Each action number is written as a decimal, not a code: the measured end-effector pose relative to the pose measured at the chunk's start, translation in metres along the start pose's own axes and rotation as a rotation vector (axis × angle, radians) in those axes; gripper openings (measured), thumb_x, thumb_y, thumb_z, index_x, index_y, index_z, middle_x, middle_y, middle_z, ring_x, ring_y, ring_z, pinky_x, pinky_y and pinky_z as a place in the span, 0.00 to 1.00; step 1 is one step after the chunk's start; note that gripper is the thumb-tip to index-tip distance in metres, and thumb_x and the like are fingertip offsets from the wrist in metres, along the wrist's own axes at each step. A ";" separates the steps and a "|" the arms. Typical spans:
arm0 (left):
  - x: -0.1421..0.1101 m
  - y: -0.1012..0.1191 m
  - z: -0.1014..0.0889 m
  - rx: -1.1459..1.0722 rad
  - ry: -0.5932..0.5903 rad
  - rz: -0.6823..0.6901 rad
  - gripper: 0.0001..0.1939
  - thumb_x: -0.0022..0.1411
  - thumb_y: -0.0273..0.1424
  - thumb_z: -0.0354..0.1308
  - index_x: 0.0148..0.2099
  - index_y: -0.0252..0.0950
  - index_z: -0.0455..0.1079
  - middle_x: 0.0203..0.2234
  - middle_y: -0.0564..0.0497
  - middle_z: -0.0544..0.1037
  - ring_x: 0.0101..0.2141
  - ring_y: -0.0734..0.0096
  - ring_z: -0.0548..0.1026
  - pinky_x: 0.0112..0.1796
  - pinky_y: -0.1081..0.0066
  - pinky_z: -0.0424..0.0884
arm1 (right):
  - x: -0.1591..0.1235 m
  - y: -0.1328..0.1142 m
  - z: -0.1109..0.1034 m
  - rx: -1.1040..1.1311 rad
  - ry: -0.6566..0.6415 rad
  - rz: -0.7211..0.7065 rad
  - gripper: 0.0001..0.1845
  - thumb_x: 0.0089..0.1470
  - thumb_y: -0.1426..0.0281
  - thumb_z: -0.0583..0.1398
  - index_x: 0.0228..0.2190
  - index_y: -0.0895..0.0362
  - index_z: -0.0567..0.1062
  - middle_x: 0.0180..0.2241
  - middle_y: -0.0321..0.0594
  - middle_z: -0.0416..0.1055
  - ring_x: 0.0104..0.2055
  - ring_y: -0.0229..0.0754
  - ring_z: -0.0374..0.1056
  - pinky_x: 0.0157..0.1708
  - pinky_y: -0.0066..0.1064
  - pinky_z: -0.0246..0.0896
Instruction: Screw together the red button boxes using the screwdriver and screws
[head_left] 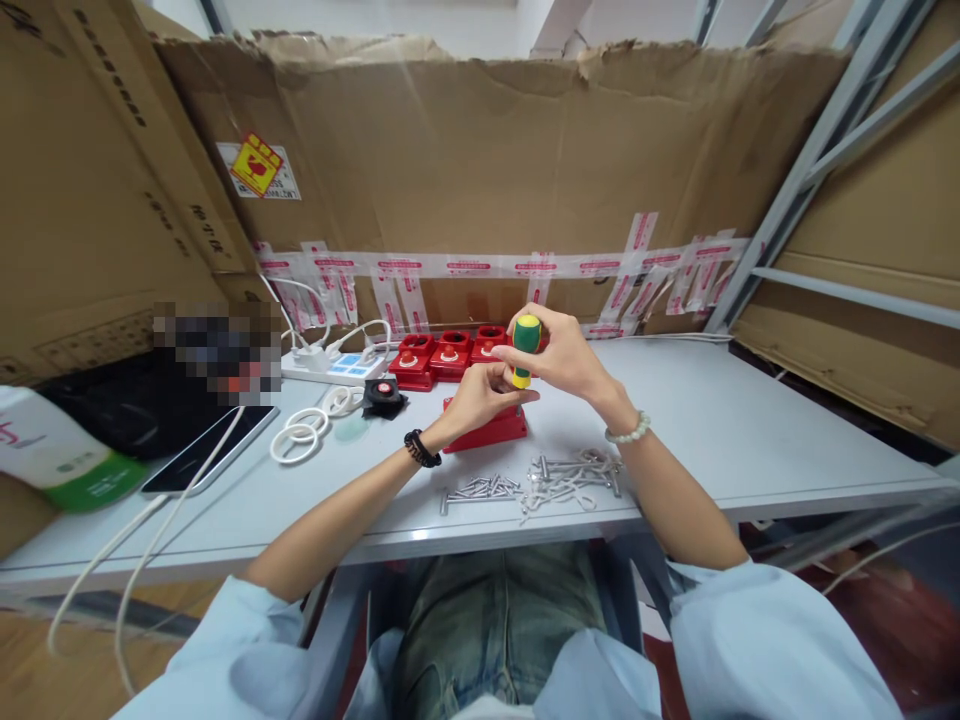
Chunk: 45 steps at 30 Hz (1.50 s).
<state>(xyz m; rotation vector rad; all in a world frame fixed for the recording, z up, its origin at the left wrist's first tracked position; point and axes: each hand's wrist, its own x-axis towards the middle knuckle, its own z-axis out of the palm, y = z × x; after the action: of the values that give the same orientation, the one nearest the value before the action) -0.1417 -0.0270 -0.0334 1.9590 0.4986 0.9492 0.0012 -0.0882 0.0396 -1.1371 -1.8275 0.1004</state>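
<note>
My right hand (559,350) is wrapped round the green and yellow handle of a screwdriver (528,338), which stands nearly upright over a red housing (491,433). Just below the handle, my left hand (484,395) has thumb and fingers pinched together at the housing's top. Whatever is between those fingertips is hidden. The housing lies on the table in front of me, partly covered by my hands. Nearer to me are a pile of loose silver screws (484,488) and, to its right, metal pins with white cords (566,478).
Behind my hands stand several red housings with round openings (451,352). To the left are a black part with a red centre (384,394), white rings (300,435), a power strip (349,368) and a tablet (214,450) with a cable across it. Cardboard (480,160) walls the back.
</note>
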 end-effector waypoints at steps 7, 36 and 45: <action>-0.003 0.004 -0.009 0.030 -0.102 0.000 0.16 0.56 0.42 0.65 0.33 0.32 0.76 0.30 0.47 0.81 0.34 0.65 0.78 0.39 0.68 0.72 | 0.001 0.003 0.002 0.021 0.027 0.010 0.14 0.50 0.59 0.65 0.28 0.56 0.70 0.25 0.32 0.68 0.27 0.36 0.60 0.29 0.31 0.56; -0.003 -0.002 -0.003 0.093 0.045 0.053 0.18 0.52 0.41 0.67 0.39 0.33 0.70 0.32 0.50 0.77 0.28 0.71 0.74 0.31 0.71 0.70 | -0.003 0.005 0.009 0.074 0.049 0.038 0.11 0.50 0.64 0.62 0.28 0.54 0.65 0.26 0.33 0.66 0.28 0.37 0.62 0.28 0.32 0.59; -0.002 -0.002 -0.003 0.038 0.049 0.053 0.17 0.51 0.39 0.69 0.32 0.33 0.68 0.27 0.53 0.75 0.26 0.74 0.71 0.32 0.72 0.70 | -0.004 0.005 0.007 0.069 0.072 0.046 0.10 0.50 0.65 0.62 0.28 0.55 0.67 0.27 0.34 0.68 0.28 0.38 0.63 0.29 0.32 0.60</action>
<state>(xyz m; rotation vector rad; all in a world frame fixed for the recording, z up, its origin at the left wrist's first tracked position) -0.1453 -0.0256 -0.0355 1.9958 0.4981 1.0293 -0.0008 -0.0861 0.0304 -1.1207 -1.7214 0.1469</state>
